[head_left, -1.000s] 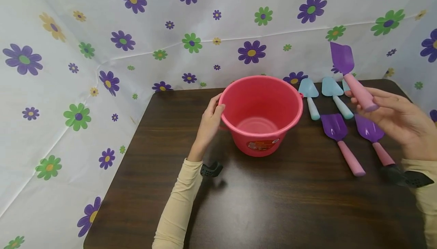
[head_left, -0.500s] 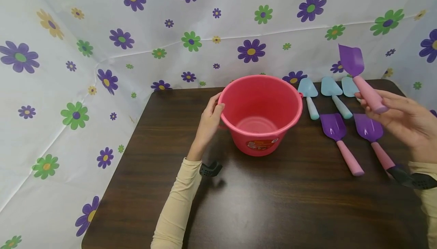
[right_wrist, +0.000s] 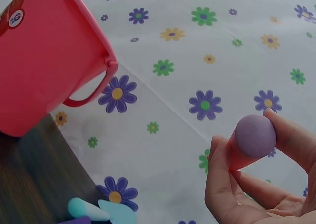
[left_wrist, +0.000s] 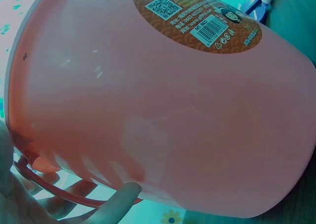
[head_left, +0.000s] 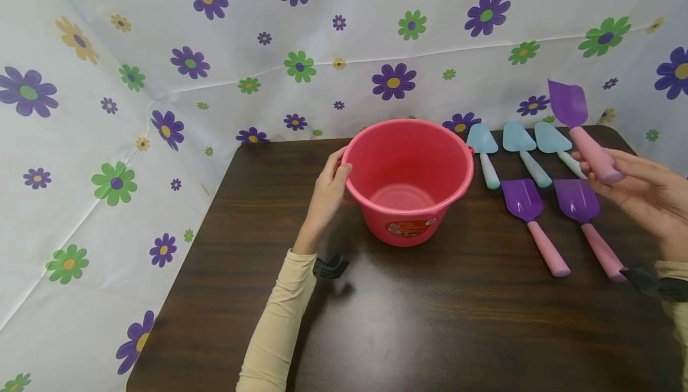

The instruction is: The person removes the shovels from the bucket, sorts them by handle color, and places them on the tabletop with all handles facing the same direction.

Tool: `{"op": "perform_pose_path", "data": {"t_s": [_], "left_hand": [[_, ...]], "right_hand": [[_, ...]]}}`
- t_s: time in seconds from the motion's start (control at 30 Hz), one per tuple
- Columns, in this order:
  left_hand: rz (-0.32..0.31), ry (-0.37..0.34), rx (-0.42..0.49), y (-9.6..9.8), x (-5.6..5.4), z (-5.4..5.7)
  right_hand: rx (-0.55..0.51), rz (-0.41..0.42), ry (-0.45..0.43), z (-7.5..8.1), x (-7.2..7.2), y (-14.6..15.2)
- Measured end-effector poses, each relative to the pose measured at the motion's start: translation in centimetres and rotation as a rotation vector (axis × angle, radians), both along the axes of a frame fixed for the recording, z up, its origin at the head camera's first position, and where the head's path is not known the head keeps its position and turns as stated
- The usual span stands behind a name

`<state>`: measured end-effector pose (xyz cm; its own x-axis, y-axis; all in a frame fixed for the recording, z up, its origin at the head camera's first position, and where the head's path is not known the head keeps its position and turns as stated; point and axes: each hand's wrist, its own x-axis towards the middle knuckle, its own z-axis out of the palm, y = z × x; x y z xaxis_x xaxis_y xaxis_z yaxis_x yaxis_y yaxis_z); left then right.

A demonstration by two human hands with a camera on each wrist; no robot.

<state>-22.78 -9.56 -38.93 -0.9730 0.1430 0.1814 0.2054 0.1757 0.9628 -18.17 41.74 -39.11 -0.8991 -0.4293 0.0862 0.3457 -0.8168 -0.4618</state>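
A pink-red bucket (head_left: 376,216) stands on the table, its mouth tilted toward me in the head view. My left hand (head_left: 326,192) grips its left rim, thumb over the edge. In the left wrist view, fingers (left_wrist: 121,202) lie by the bucket's bail and side. At the right, my right hand (head_left: 645,192) holds up a toy shovel (head_left: 583,135) with a purple blade and pink handle. The blade points up and away, above the table. Seen from the right wrist, thumb and fingers pinch the handle's round end (right_wrist: 255,136).
Two more purple toy shovels (head_left: 524,201) with pink handles lie right of the bucket. Behind them are three light-blue trowels (head_left: 518,137). The dark wooden table (head_left: 258,219) meets a flower-printed cloth (head_left: 236,51) at the back and left.
My right hand has moved right and slightly down with the toy shovel, uncovering the rightmost light-blue trowel. My left hand and the bucket have stayed in place.
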Motion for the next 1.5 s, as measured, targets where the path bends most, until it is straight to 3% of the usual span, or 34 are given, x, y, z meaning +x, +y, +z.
{"op": "perform_pose_path", "data": {"t_s": [0.17,0.43,0.67,0.77,1.03,1.27,1.5], "left_hand": [[0.003,0.006,-0.005,0.1,-0.1,0.0],[0.003,0.007,-0.021,0.1,-0.1,0.0],[0.008,0.013,-0.024,0.0,-0.1,0.1],[0.008,0.015,-0.023,0.0,-0.1,0.1],[-0.002,0.021,-0.025,0.0,-0.2,-0.1],[-0.003,0.017,-0.016,0.0,-0.1,-0.2],[-0.002,0.017,-0.014,0.0,-0.1,-0.2]], "right_hand": [[-0.068,0.024,0.009,-0.5,0.0,0.7],[-0.112,-0.026,-0.061,-1.3,0.0,2.1],[-0.165,0.067,-0.030,-2.1,-0.1,3.4],[-0.155,0.065,-0.031,-2.4,-0.1,3.9],[-0.009,-0.035,-0.036,-3.2,0.3,5.3],[-0.018,0.017,0.017,-4.5,0.3,6.8],[-0.044,0.031,-0.044,-5.8,0.6,8.3]]}}
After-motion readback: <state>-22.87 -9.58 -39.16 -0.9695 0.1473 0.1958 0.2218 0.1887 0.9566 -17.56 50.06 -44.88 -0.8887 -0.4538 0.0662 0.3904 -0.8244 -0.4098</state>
